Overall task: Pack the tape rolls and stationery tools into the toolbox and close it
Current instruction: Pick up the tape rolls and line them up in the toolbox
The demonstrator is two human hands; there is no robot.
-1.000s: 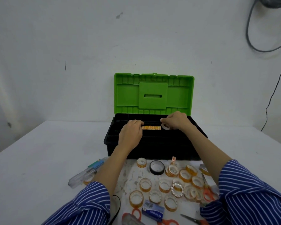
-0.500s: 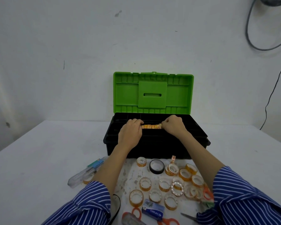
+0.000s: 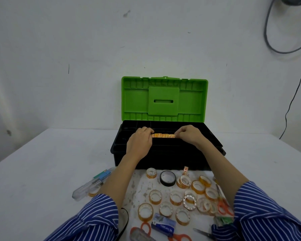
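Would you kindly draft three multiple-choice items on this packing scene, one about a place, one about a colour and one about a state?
1. Where does the black tape roll lie?
A. inside the toolbox
B. on the table before the toolbox
C. on the lid

2. What colour is the lid?
A. green
B. red
C. grey

3. How is the toolbox?
A. latched shut
B. open, lid upright
C. lying on its side

Answers: 1 B, it lies among the clear rolls in front of the box. 2 A, the raised lid is bright green. 3 B, the left hand and right hand hold a row of rolls over the open tray.
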